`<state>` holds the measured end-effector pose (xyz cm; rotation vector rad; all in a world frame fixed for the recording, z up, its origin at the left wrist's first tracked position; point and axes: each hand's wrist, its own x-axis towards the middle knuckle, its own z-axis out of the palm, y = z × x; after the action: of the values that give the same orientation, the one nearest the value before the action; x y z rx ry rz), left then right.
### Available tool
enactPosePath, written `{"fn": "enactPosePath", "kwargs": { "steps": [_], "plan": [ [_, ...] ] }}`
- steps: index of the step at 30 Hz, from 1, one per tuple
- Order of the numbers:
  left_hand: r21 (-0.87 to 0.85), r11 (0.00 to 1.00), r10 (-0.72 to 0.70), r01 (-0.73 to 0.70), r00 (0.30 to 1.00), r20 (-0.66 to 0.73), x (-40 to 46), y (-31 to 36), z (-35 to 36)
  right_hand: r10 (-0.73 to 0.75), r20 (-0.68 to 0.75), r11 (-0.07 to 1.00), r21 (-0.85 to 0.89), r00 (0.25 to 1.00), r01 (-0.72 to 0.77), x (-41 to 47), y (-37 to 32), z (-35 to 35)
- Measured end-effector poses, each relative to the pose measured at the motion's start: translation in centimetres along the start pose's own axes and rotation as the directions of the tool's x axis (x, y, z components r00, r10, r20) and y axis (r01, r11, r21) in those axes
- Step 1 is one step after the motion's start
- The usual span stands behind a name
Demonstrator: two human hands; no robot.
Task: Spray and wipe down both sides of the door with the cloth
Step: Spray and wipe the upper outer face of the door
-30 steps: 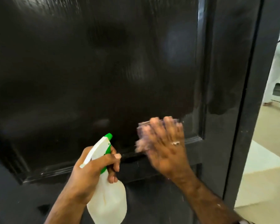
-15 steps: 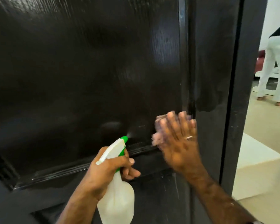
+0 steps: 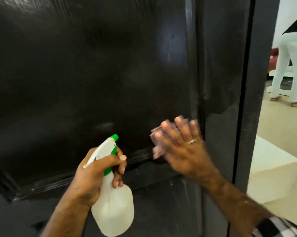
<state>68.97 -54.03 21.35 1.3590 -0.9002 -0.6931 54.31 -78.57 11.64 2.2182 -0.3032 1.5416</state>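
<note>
Two bare hands are working at a glossy black door (image 3: 93, 74); the left hand (image 3: 99, 173) is gripping a white spray bottle (image 3: 113, 211) by its neck, fingers curled round the green collar and trigger, the green nozzle pointing up toward the door's recessed panel; the right hand (image 3: 183, 147), blurred and wearing a ring, is pressing a pale pinkish cloth (image 3: 157, 142) flat against the panel's lower right corner with its fingers spread and straight, the cloth showing only at the hand's left edge, just above the panel's lower moulding; a checked sleeve (image 3: 277, 226) is showing at the right wrist; beyond the door's edge, a person in white trousers (image 3: 289, 65) is standing barefoot on a pale floor (image 3: 281, 151).
</note>
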Motion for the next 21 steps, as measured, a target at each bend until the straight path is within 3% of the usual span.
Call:
{"fn": "enactPosePath", "kwargs": {
  "steps": [2, 5, 6, 9, 13, 16, 18, 21],
  "plan": [
    [0.019, 1.0, -0.018, 0.019, 0.999, -0.049, -0.7, -0.1, -1.1, 0.183, -0.037, 0.983, 0.044, 0.982, -0.181, 1.2, 1.4, -0.2],
    [0.02, 1.0, -0.022, 0.023, 0.996, -0.082, -1.2, 0.1, -2.1, 0.424, -0.059, 0.899, 0.146, 0.904, -0.413, 4.0, -3.1, 0.3],
    [0.003, 1.0, -0.024, 0.025, 0.996, -0.087, -1.3, 0.2, -2.2, 0.389, -0.032, 0.911, 0.16, 0.921, -0.379, 4.6, -5.0, 0.5],
    [0.004, 1.0, -0.028, 0.028, 0.994, -0.106, -1.6, 0.6, -3.0, 0.09, 0.048, 0.977, 0.191, 0.995, -0.097, 5.7, -8.6, 0.9],
    [-0.059, 0.998, -0.037, 0.028, 0.988, -0.152, -2.2, 0.8, -4.5, -0.071, 0.072, 0.975, 0.216, 0.995, 0.054, 7.3, -10.5, 0.4],
    [-0.084, 0.996, -0.045, 0.033, 0.988, -0.144, -1.9, 0.8, -4.1, -0.272, 0.143, 0.954, 0.167, 0.952, 0.248, 7.4, -9.4, 0.2],
    [-0.085, 0.996, -0.017, 0.008, 0.994, -0.104, -1.7, 1.0, -2.9, -0.275, 0.14, 0.957, 0.14, 0.951, 0.256, 6.9, -7.2, 0.0],
    [-0.083, 0.997, -0.005, -0.001, 0.998, -0.063, -1.6, 0.9, -0.8, -0.11, 0.093, 0.986, 0.139, 0.99, 0.096, 5.2, -3.9, -0.5]
  ]
}}
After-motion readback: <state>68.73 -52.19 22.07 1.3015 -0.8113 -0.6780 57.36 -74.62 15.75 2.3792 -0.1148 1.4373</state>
